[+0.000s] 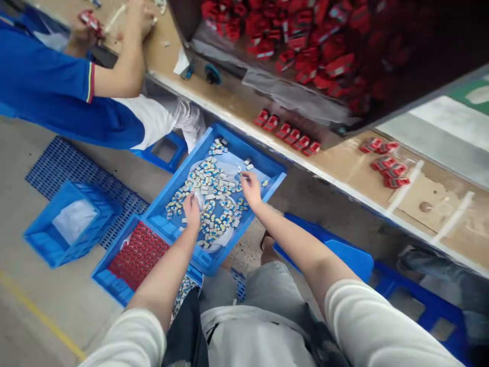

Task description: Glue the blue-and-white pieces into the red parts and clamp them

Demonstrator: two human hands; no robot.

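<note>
A blue tray [269, 159] lies in front of my knees, with many small white, blue and yellow pieces [221, 216] scattered over thin white sheeting. Over its middle, my left hand [192, 210] is closed at the fingertips on a crumpled white sheet [199, 200]. Further right in the tray, my right hand [251, 189] is pinched closed close to a few loose pieces. Whatever is between its fingertips is too small to make out.
A workbench edge [336, 176] runs diagonally beyond the tray, bearing red toy cars [292, 136] and a dark bin [229, 56] of red parts. A co-worker [69, 86] sits at left. Blue crates [61, 255] and a box of red parts [139, 255] stand left; a blue stool [347, 260] is right.
</note>
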